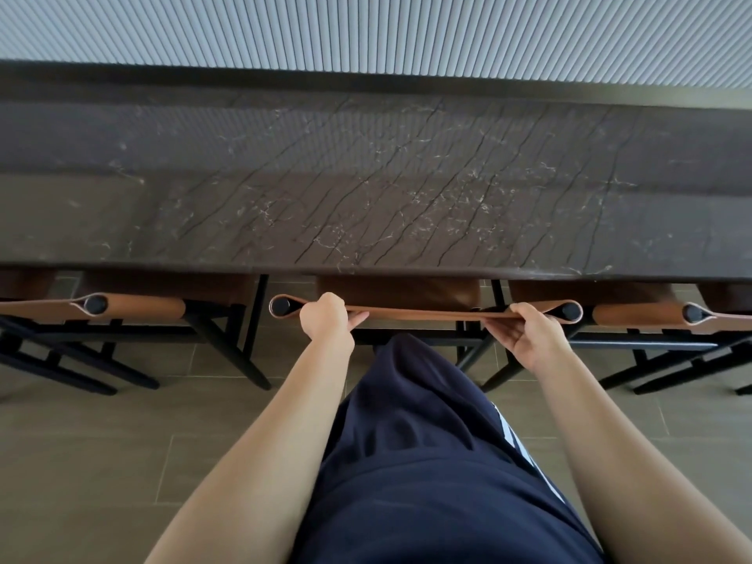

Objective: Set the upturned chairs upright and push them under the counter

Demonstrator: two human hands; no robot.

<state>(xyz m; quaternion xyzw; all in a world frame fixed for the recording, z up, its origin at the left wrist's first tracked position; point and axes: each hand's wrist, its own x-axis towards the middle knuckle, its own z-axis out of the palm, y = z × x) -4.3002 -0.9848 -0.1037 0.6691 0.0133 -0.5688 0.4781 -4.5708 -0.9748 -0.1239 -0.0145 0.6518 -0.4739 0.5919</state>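
Note:
A chair with a tan leather back strap [427,312] and black frame stands upright directly in front of me, its brown seat tucked under the dark marble counter [366,185]. My left hand [325,319] grips the strap near its left post. My right hand [529,331] holds the strap near the right post. Another upright chair [134,305] of the same kind stands to the left, under the counter edge. A third chair [643,313] stands to the right, also upright.
A ribbed grey wall [366,30] rises behind the counter. The floor [101,441] is brown-grey tile. My dark trouser leg [415,441] is raised between my arms, close to the chair's black frame. Black chair legs splay outward at left and right.

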